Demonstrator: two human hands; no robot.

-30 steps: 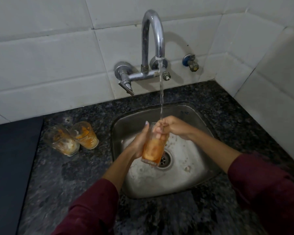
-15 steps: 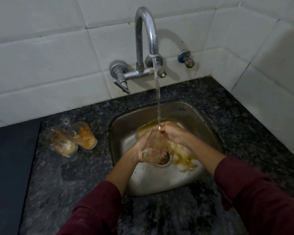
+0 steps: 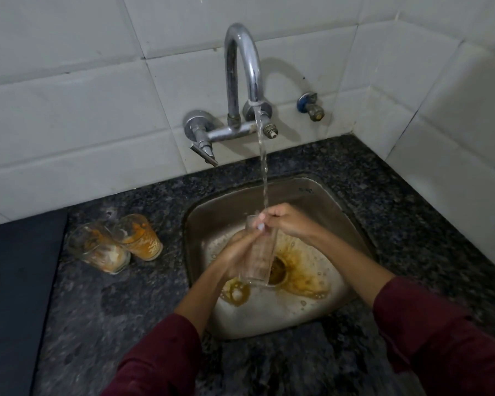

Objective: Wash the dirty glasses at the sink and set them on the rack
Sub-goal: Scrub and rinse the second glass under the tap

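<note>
Tall clear glass (image 3: 259, 250) is upright over the sink (image 3: 320, 201), near the basin's centre, just above and at 9 o'clock of the drain (image 3: 277, 268). My left hand (image 3: 235, 252) wraps the glass from its 9 o'clock side, fingers curled round the lower wall. My right hand (image 3: 286, 221) is at the rim from 3 o'clock, fingers bent over the lip and pinching it; whether any fingertip reaches inside I cannot tell. Water stream (image 3: 262, 155) falls from the tap spout (image 3: 245, 61) and lands at the rim, right where my right fingers (image 3: 265, 217) sit. Glass walls look mostly transparent now. Orange-brown residue (image 3: 303, 270) pools on the basin floor around the drain, mostly toward 3 o'clock, with a separate ring-shaped patch (image 3: 236, 292) at 7 o'clock of the drain. Two dirty glasses (image 3: 115, 242) stand on the dark granite counter (image 3: 97, 310) at 9 o'clock of the sink, touching each other: the nearer one (image 3: 97, 250) smeared white and orange, the farther one (image 3: 139, 237) coated orange. A dark flat surface (image 3: 15, 281) lies further out at 9 o'clock. Both my sleeves (image 3: 440, 338) are maroon. White tiled wall (image 3: 69, 110) at 12 o'clock.
</note>
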